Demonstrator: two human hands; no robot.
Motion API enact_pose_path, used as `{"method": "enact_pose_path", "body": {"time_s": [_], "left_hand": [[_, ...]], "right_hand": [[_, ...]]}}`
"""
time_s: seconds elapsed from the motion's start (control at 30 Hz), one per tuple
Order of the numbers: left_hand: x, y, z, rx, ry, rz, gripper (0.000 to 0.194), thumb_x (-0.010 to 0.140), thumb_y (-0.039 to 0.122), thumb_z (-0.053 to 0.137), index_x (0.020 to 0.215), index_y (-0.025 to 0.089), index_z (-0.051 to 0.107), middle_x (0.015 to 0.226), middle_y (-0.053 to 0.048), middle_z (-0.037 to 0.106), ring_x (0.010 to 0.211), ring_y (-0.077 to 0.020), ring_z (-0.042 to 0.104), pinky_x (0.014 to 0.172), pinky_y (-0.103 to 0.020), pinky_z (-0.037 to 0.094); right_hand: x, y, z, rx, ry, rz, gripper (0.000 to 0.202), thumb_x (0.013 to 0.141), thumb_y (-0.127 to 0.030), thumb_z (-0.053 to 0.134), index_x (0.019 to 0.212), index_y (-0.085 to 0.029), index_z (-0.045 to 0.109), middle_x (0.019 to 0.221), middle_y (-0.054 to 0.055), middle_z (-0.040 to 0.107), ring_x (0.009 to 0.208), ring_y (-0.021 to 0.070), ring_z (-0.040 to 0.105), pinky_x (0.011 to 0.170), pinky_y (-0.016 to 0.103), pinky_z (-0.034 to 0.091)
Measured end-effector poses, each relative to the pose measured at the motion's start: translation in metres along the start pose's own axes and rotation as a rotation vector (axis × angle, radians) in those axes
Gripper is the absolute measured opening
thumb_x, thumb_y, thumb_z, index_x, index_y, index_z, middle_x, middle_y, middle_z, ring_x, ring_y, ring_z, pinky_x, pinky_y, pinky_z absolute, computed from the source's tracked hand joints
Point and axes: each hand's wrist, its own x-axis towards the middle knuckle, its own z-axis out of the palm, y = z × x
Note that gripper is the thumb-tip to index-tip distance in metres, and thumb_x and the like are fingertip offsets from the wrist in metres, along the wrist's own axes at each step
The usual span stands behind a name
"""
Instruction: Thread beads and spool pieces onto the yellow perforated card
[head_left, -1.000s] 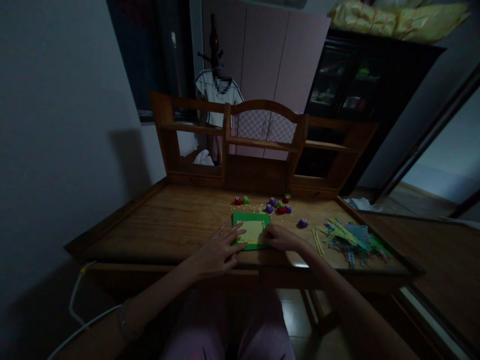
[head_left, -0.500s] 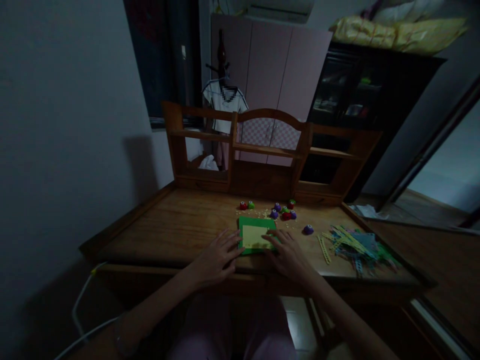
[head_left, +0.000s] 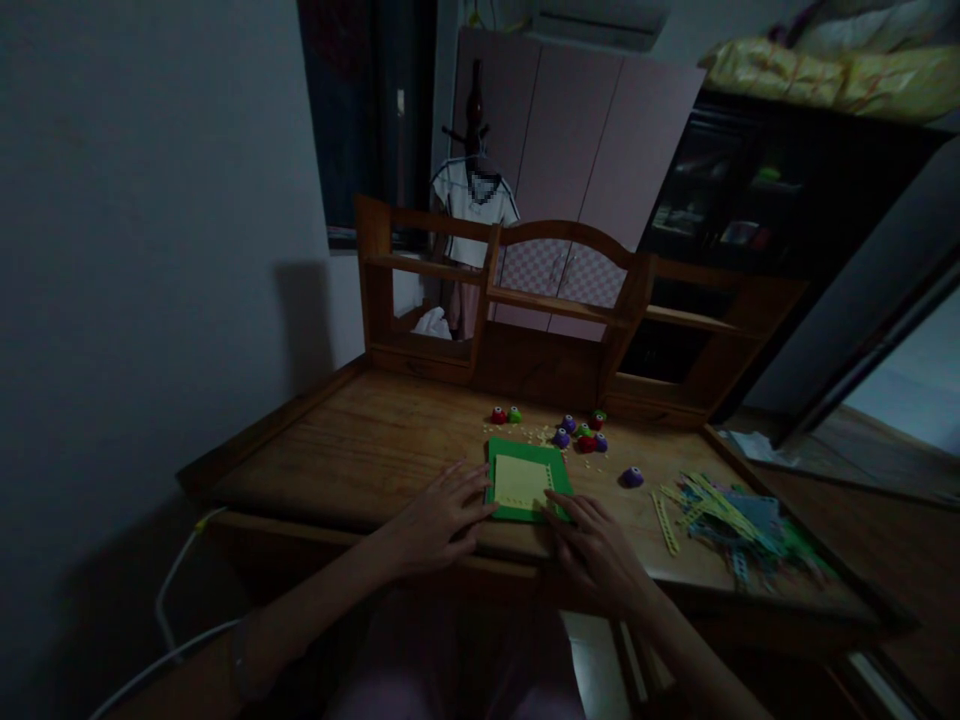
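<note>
In the head view, the fingers of my left hand (head_left: 442, 518) lie slightly spread at the left edge of the green sheet (head_left: 529, 449), while those of my right hand (head_left: 596, 542) reach the lower right corner of the yellow sheet (head_left: 519, 478) on top of it, though I cannot tell whether they pinch anything. The green sheet lies near the front edge of the bench (head_left: 352, 440), with room to move stretching left, small toys (head_left: 562, 437) just beyond and paper strips (head_left: 718, 508) to the right.

Matt yellow paper (head_left: 521, 480), matt green card (head_left: 525, 449), smooth wooden desk (head_left: 360, 440)
</note>
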Motion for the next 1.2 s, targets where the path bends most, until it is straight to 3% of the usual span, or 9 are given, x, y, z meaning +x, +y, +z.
{"method": "enact_pose_path", "body": {"time_s": [0.23,0.37,0.5,0.67,0.83,1.2], "left_hand": [[0.000,0.000,-0.003,0.006,-0.011,0.014,0.042,0.078,0.021,0.051,0.120,0.026,0.052,0.131,-0.006,0.043,0.130,-0.0257,0.025,0.108,-0.051,0.019],[0.008,0.011,0.000,0.013,-0.015,0.008,0.036,0.082,0.026,0.048,0.117,0.021,0.053,0.128,-0.008,0.046,0.131,-0.0247,0.024,0.110,-0.048,0.016],[0.027,0.034,0.012,0.018,0.029,-0.011,0.039,0.087,0.033,0.044,0.122,0.017,0.049,0.134,-0.011,0.041,0.132,-0.0246,0.023,0.110,-0.047,0.016],[0.048,0.048,0.031,0.000,0.021,-0.003,0.037,0.089,0.037,0.040,0.122,0.023,0.050,0.138,-0.007,0.037,0.133,-0.0239,0.020,0.109,-0.049,0.014],[0.043,0.039,0.030,0.000,0.019,-0.009,0.036,0.088,0.036,0.042,0.122,0.026,0.051,0.138,-0.005,0.037,0.133,-0.0244,0.019,0.108,-0.050,0.015],[0.001,0.011,0.008,0.072,0.028,-0.075,0.036,0.087,0.029,0.045,0.122,0.027,0.052,0.135,-0.005,0.040,0.130,-0.0249,0.025,0.108,-0.051,0.020]], "right_hand": [[-0.011,0.008,-0.002,-0.022,-0.001,0.031,0.046,0.080,-0.015,0.046,0.126,-0.022,0.048,0.124,0.011,0.051,0.107,0.0253,0.050,0.090,0.045,0.042],[-0.012,0.006,0.000,0.020,0.014,0.032,0.041,0.083,-0.016,0.044,0.123,-0.022,0.050,0.117,0.010,0.056,0.103,0.0236,0.053,0.087,0.042,0.045],[-0.012,0.004,0.003,0.060,0.048,0.056,0.039,0.084,-0.017,0.043,0.122,-0.023,0.051,0.115,0.010,0.057,0.103,0.0232,0.053,0.088,0.042,0.045],[-0.015,0.004,0.005,0.062,0.051,0.092,0.035,0.086,-0.019,0.043,0.119,-0.024,0.053,0.117,0.009,0.056,0.104,0.0233,0.053,0.089,0.042,0.045],[-0.015,0.005,0.007,0.040,0.074,0.100,0.032,0.088,-0.021,0.043,0.117,-0.024,0.055,0.114,0.009,0.057,0.103,0.0234,0.054,0.087,0.042,0.046],[-0.008,0.005,0.006,0.034,0.054,0.105,0.027,0.088,-0.023,0.044,0.112,-0.024,0.058,0.109,0.008,0.059,0.099,0.0230,0.055,0.085,0.041,0.046]]}}
